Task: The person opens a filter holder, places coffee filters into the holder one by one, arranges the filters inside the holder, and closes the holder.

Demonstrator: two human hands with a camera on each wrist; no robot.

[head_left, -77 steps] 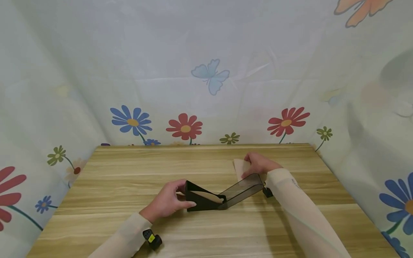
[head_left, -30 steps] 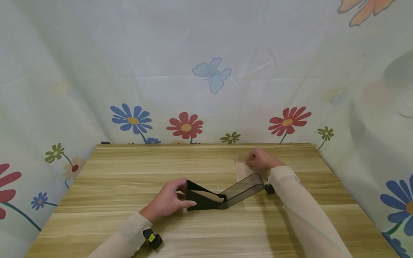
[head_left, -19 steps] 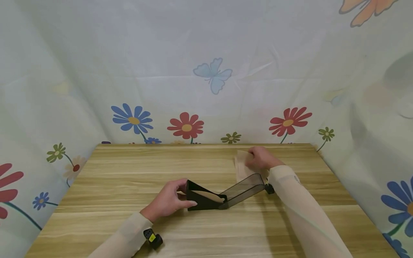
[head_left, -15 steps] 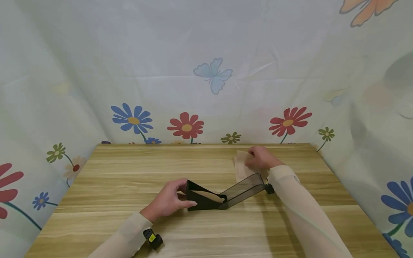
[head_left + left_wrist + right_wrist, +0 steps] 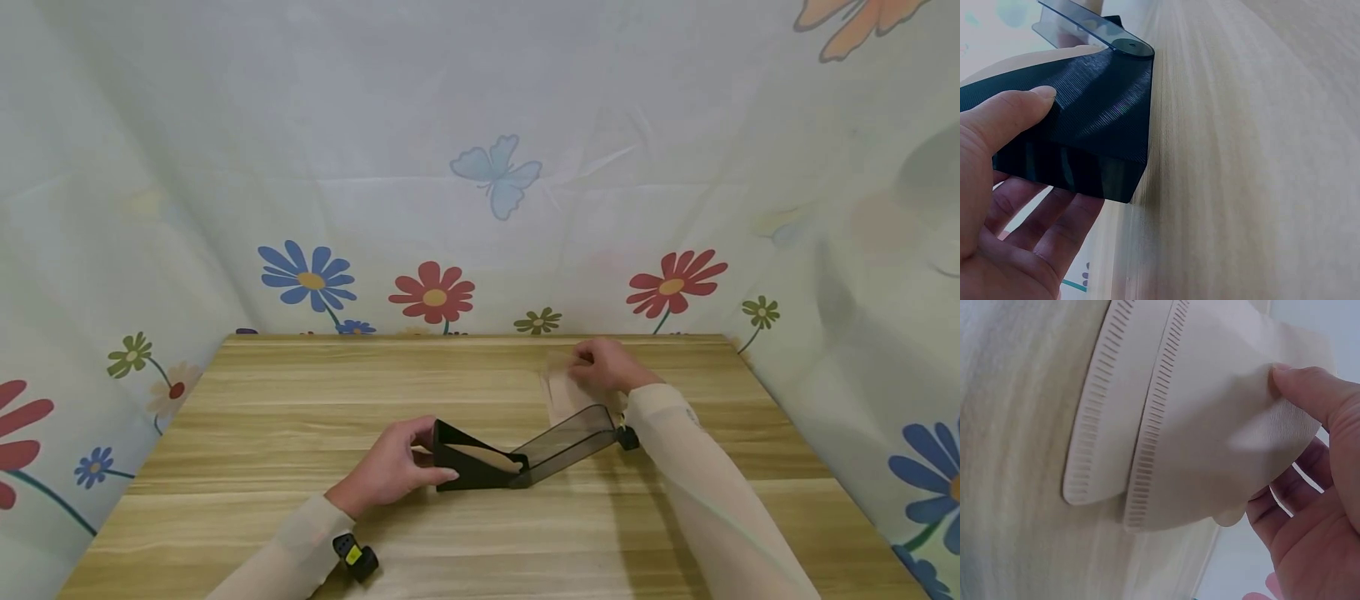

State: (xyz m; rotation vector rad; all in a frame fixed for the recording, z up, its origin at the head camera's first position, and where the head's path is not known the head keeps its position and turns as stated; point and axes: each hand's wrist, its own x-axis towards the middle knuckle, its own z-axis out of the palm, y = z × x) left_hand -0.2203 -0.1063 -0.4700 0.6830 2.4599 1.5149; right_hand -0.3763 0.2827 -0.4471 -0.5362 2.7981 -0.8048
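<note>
In the left wrist view, the left hand (image 5: 1029,253) is gripping the black box (image 5: 1094,119); steady thumb pressure should be keeping it still. In the right wrist view, the right hand (image 5: 1316,540) is pinching the upper paper sheet (image 5: 1210,444), overlapping a second sheet (image 5: 1094,444); pinching lightly should be avoiding creases. In the head view, both sheets are sitting beyond the smoky lid (image 5: 562,446); two edges are showing, not one as seconds ago.

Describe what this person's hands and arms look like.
The left hand and right hand are ungloved. The cream fabric left sleeve has a black, yellow-marked boxy device at its cuff; the cream fabric right sleeve bears a faint green line and another black device.
</note>
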